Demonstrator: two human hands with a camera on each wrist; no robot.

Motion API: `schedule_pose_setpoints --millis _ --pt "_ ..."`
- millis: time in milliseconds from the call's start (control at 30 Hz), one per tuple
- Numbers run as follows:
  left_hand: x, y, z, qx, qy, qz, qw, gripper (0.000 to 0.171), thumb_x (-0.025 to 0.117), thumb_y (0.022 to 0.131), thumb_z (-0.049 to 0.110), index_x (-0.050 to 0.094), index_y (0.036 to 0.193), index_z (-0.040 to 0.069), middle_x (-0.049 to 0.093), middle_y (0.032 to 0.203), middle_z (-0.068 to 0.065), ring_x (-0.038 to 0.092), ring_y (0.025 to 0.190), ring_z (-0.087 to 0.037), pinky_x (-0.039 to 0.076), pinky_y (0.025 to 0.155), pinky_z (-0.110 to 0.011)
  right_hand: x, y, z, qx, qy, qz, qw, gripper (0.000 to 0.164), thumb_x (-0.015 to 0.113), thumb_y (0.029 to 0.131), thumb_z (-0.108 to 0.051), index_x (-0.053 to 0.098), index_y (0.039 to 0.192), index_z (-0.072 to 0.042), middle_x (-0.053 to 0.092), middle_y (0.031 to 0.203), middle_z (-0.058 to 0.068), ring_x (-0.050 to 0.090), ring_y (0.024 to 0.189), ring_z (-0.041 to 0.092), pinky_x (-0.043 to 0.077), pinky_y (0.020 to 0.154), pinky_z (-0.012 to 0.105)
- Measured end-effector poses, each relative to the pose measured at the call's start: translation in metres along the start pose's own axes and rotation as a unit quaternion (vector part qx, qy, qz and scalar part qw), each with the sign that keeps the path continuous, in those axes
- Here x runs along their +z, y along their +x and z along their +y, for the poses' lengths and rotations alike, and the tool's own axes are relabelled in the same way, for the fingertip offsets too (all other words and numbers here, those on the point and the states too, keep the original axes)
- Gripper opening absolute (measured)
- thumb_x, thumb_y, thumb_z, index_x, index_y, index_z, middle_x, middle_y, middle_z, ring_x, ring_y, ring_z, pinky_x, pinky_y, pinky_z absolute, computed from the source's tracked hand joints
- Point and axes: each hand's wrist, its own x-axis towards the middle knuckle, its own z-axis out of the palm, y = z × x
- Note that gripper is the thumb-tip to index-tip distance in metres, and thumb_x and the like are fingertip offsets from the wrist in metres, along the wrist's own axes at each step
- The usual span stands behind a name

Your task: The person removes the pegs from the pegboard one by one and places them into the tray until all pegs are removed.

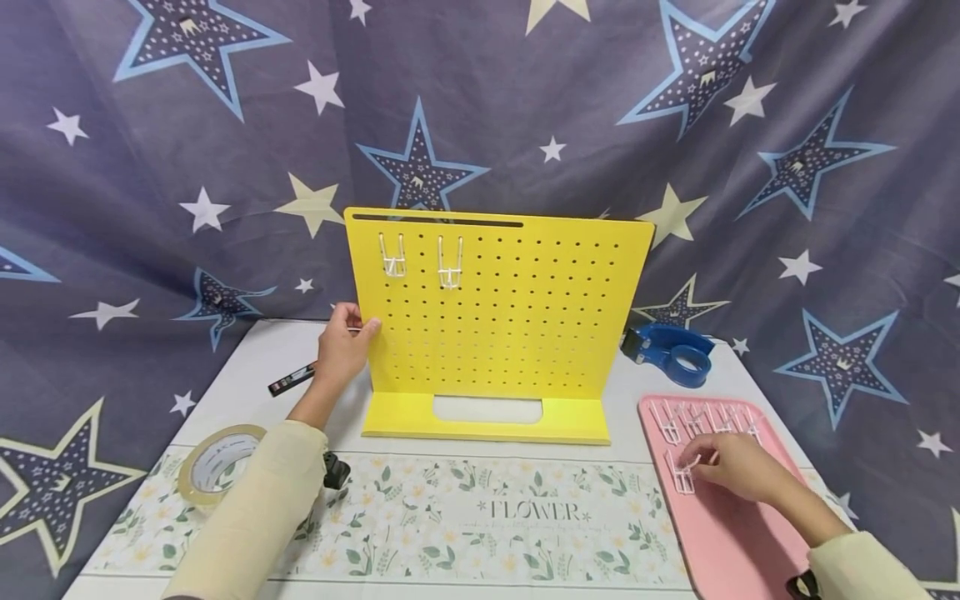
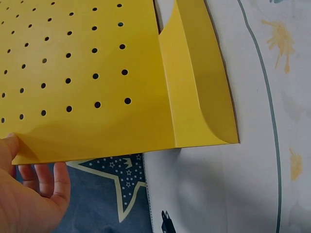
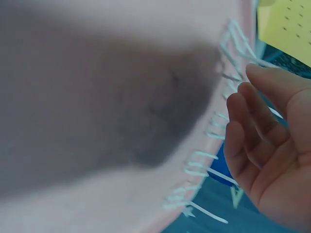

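Observation:
A yellow pegboard (image 1: 517, 310) stands upright on its folded base. Two white wire hooks hang near its top left, one hook (image 1: 392, 266) left of the other (image 1: 450, 277). My left hand (image 1: 343, 343) grips the board's left edge, thumb in front and fingers behind, as the left wrist view also shows. Over the pink tray (image 1: 750, 546), my right hand (image 1: 738, 468) pinches a white wire hook (image 1: 683, 480) between thumb and forefinger. Fingertips partly cover that hook in the right wrist view. Several more wire hooks (image 1: 670, 422) lie in a row along the tray's far end.
A blue tape dispenser (image 1: 670, 352) sits behind the tray. On the left are a roll of tape (image 1: 197, 468), partly behind my left sleeve, and a dark, slim stick-like thing (image 1: 291, 380). A flowered runner (image 1: 420, 533) crosses the table, and a starry curtain (image 1: 525, 67) hangs behind.

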Motion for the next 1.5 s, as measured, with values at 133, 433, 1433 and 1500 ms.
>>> schedule_pose_setpoints --millis 133,433,1433,1500 --pt "0.000 0.001 0.000 -0.003 0.002 0.002 1.0000 0.028 0.061 0.103 0.027 0.047 0.120 0.010 0.059 0.116 -0.012 0.061 0.110 -0.030 0.048 0.086 -0.037 -0.017 0.003 -0.001 -0.018 -0.028 0.036 0.999 0.013 0.079 0.082 -0.009 0.074 0.092 -0.015 0.066 0.076 -0.013 0.055 0.070 -0.004 0.050 0.064 0.026" --pt "0.001 0.002 0.001 -0.007 0.006 -0.002 1.0000 0.027 0.060 0.103 0.028 0.046 0.119 0.010 0.058 0.116 -0.012 0.061 0.110 -0.030 0.049 0.086 -0.037 -0.062 0.021 -0.033 -0.008 -0.062 0.080 0.995 0.016 0.076 0.088 -0.013 0.076 0.104 -0.013 0.073 0.085 -0.004 0.064 0.073 0.008 0.051 0.062 0.027" --pt "0.002 0.001 -0.002 -0.009 -0.006 0.000 0.9999 0.028 0.061 0.102 0.028 0.047 0.120 0.010 0.060 0.116 -0.011 0.062 0.111 -0.030 0.048 0.090 -0.037 -0.055 0.166 -0.212 -0.125 -0.023 0.268 0.955 0.016 0.073 0.093 -0.015 0.077 0.108 -0.013 0.075 0.101 0.004 0.070 0.078 0.018 0.055 0.066 0.034" --pt "0.002 0.001 -0.002 -0.009 -0.006 0.000 0.9999 0.028 0.061 0.102 0.028 0.047 0.120 0.010 0.060 0.116 -0.011 0.062 0.111 -0.030 0.048 0.090 -0.038 -0.055 0.172 -0.221 -0.131 -0.023 0.273 0.953 0.017 0.072 0.093 -0.016 0.077 0.109 -0.014 0.075 0.102 0.003 0.070 0.079 0.017 0.055 0.066 0.033"
